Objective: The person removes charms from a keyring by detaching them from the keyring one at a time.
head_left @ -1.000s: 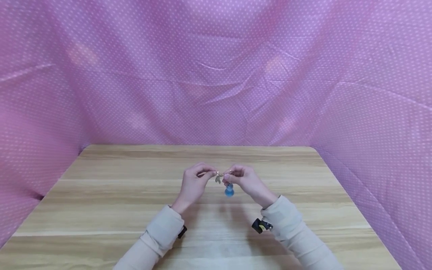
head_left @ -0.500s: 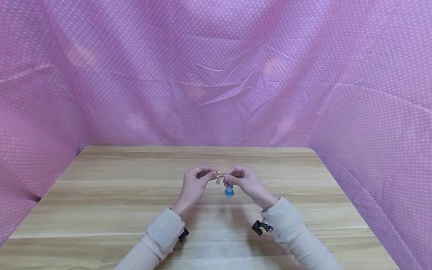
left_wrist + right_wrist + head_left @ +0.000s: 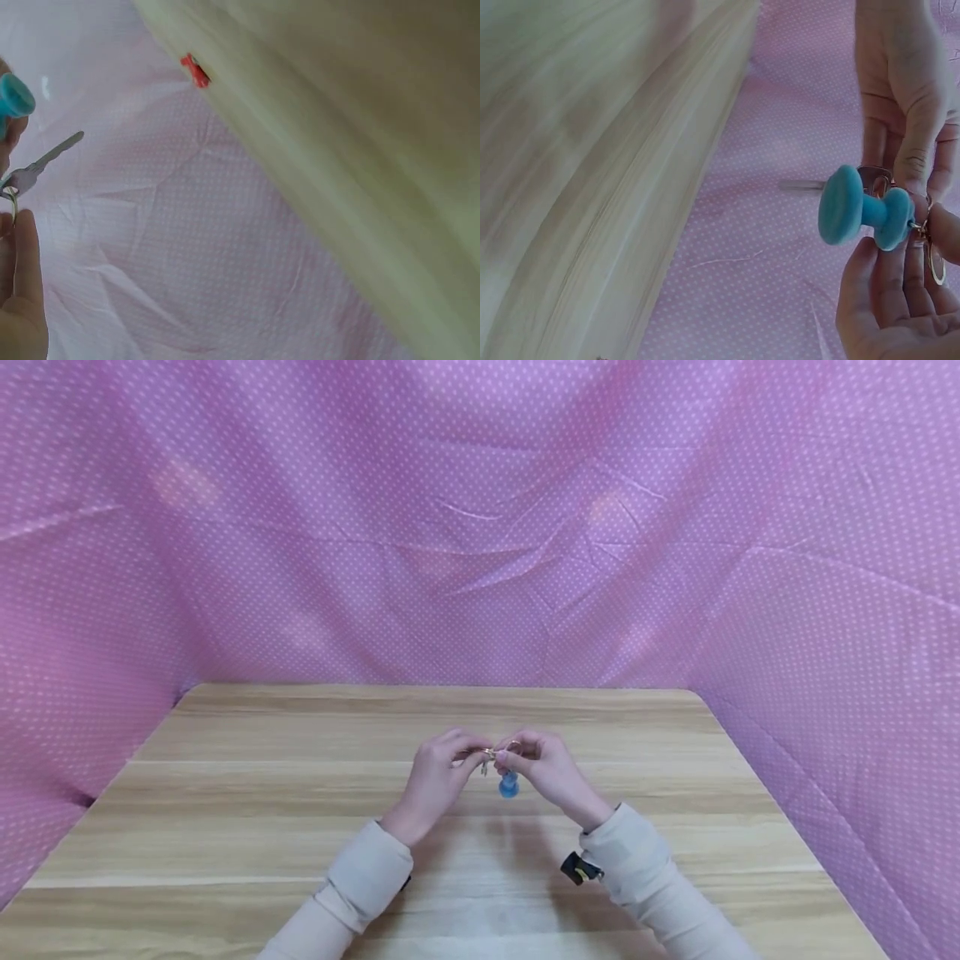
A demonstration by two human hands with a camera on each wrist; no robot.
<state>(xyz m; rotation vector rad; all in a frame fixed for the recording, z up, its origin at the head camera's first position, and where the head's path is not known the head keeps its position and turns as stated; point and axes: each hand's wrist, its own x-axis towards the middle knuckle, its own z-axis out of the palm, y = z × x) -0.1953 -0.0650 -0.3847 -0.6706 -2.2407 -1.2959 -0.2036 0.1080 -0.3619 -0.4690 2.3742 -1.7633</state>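
Both hands meet above the middle of the table. My left hand [image 3: 437, 781] pinches a thin gold ring [image 3: 14, 204] that bears a silver key [image 3: 46, 161]. Close against it, my right hand [image 3: 551, 772] pinches the gold ring and clasp [image 3: 934, 259] of a keychain. From that keychain hangs a light blue spool-shaped pendant [image 3: 841, 205], just below the right fingers in the head view. The fingertips of the two hands nearly touch. Fingers partly hide where the two rings meet, so I cannot tell whether they are linked.
A light wood-grain table [image 3: 300, 827] lies under the hands. Pink dotted cloth [image 3: 450, 568] hangs around its back and sides. In the left wrist view a small red object [image 3: 196, 71] shows at the table edge; its kind is unclear.
My left hand has shifted slightly right, closer to the right hand. The key has turned and now shows narrower in the head view. The right hand stays almost in place.
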